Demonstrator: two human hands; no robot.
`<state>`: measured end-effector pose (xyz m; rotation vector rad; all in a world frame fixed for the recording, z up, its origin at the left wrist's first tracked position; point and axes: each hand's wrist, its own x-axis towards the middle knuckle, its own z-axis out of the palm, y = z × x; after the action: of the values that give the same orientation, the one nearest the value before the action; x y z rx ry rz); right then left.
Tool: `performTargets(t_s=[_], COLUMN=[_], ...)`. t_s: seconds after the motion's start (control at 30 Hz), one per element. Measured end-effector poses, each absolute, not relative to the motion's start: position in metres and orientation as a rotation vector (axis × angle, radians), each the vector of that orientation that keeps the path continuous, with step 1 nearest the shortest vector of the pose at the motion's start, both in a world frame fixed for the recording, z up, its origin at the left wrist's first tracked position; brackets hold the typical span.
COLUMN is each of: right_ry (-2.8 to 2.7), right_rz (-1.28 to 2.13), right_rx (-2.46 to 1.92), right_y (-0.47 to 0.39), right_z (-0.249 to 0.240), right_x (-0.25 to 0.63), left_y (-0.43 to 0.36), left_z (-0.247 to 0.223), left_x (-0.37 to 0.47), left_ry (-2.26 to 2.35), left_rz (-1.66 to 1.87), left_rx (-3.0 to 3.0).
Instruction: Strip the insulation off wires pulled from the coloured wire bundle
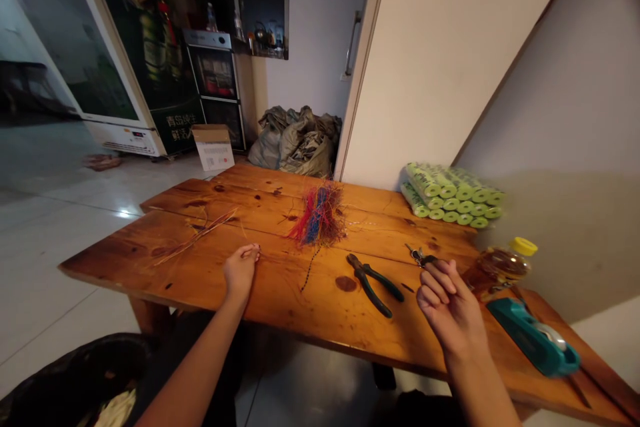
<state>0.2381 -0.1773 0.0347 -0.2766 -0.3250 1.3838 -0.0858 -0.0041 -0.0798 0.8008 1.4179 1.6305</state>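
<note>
My left hand [241, 273] is at the table's near edge, thumb and fingertips pinched together on what looks like a thin wire; faint reddish strands show beside the fingertips. My right hand [447, 307] is raised over the right side with its fingers curled in, and anything inside them is too small to make out. Between the hands lie pliers [370, 282] with dark green handles, jaws pointing away from me. Beyond them sits a tangled bundle of red, blue and copper-coloured wires [320, 213]. Loose long wires [197, 237] lie to the left.
On the wooden table [280, 307] are a dark beaded strand [311, 268], keys [416, 255], a yellow-capped bottle [500, 268], a teal tape dispenser [533, 337] and stacked green-white rolls [453, 193]. A black bin [75, 367] stands lower left; sacks [300, 140] lie behind the table.
</note>
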Motion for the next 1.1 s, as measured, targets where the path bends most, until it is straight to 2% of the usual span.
performTargets(t_s=[0.2,0.37,0.43,0.57,0.67,0.83,0.97,1.1], right_ry=[-0.364,-0.439,-0.493,-0.690,-0.870,-1.006,-0.949,-0.903], right_rz=[1.421,1.433,1.453,1.523,1.573,1.554,1.493,1.488], right_rx=[-0.279,-0.359,-0.403,-0.487,-0.554,-0.654,-0.618,-0.398], right_y=[-0.169,-0.167,-0.167,-0.171,-0.177,-0.186,-0.194,-0.204], right_z=[0.041,0.037,0.035,0.030,0.028,0.027,0.029,0.032], right_x=[0.223,0.215,0.210,0.200,0.203,0.219,0.224,0.227], left_y=[-0.008,-0.067,-0.098,-0.131,-0.134,-0.147,-0.168,-0.180], left_z=[-0.063,-0.052,-0.046,-0.022,0.008,0.052,0.050,0.039], left_x=[-0.102,-0.102,-0.082,-0.030,-0.016,-0.038,-0.040,-0.015], left_ry=[1.406,1.465,1.308,0.772,0.498,0.497,0.514,0.198], left_rz=[1.473,1.537,1.357,0.963,0.982,1.164,0.966,0.658], left_rx=[0.872,1.124,1.320,1.082,0.795,0.771,0.977,0.826])
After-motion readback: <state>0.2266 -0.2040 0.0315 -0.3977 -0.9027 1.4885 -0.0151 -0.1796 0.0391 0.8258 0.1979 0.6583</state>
